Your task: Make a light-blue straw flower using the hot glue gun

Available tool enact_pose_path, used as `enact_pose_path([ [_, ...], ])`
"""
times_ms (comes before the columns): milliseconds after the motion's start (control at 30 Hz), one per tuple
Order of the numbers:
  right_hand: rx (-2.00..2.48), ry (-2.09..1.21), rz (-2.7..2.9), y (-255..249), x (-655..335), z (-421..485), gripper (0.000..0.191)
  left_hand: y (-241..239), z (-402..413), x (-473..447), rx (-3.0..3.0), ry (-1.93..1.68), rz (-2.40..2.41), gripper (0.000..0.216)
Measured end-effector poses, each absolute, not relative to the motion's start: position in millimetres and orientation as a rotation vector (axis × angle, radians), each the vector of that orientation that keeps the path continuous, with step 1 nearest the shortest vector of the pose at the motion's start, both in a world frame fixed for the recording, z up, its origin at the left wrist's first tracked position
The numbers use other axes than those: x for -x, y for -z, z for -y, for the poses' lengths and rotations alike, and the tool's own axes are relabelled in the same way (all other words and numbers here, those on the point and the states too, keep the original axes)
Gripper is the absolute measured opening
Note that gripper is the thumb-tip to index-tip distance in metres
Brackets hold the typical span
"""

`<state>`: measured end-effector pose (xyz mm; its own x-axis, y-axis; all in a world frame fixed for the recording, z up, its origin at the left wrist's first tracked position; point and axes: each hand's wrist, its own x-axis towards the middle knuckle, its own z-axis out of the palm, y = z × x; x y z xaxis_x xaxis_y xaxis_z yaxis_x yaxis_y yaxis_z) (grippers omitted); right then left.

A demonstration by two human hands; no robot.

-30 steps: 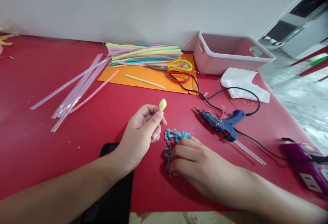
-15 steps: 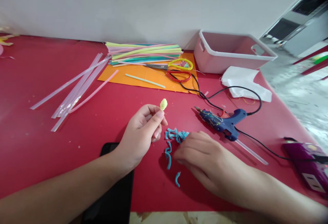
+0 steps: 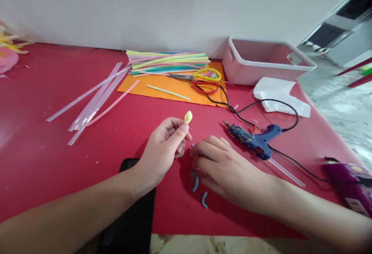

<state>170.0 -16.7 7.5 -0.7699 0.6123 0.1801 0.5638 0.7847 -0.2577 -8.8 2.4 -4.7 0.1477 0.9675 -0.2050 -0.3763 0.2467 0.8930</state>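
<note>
My left hand (image 3: 162,149) is closed in a pinch on a small yellow rolled straw bud (image 3: 188,117), held just above the red table (image 3: 43,149). My right hand (image 3: 221,167) lies palm down right of it, fingers curled over a cluster of blue curled straw pieces (image 3: 194,182). Two blue pieces show below the fingers; the others are hidden under the hand. Whether the fingers grip any piece is hidden.
A blue glue gun (image 3: 255,139) with black cord lies right of my hands. Behind are clear glue sticks (image 3: 95,99), coloured straws (image 3: 168,61) and scissors (image 3: 200,76) on orange paper (image 3: 162,89), a white tub (image 3: 264,62), tissue (image 3: 279,95). A phone (image 3: 130,207) lies under my left forearm; a purple power strip (image 3: 351,184) far right.
My right hand has slid left and up over the blue pieces, leaving two loose ones behind it. My left hand has kept the yellow bud still. The view has shifted slightly.
</note>
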Motion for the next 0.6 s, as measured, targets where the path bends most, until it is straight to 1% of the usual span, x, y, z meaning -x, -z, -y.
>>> enact_pose_path([
  [200, 0.932, -0.393, 2.285, -11.9, -180.7, 21.0, 0.013, 2.5, -1.0, 8.2, -0.745, -1.096, -0.929, 0.016],
  [300, 1.009, -0.452, 2.150, -13.5, -184.9, 23.6, 0.016, 1.8, 1.4, 7.7, -0.768, -1.053, -0.911, 0.016],
  [400, 1.104, -0.505, 2.048, -15.3, -184.4, 26.5, 0.015, 3.3, 4.3, 7.9, -0.815, -0.964, -0.901, 0.017],
  [467, 1.155, -0.489, 1.998, -16.4, -182.4, 28.4, 0.013, 4.9, 5.8, 8.3, -0.833, -0.913, -0.891, 0.018],
  [600, 1.136, -0.329, 1.969, -16.7, -178.2, 31.3, 0.015, 5.7, 6.1, 8.0, -0.824, -0.890, -0.861, 0.021],
])
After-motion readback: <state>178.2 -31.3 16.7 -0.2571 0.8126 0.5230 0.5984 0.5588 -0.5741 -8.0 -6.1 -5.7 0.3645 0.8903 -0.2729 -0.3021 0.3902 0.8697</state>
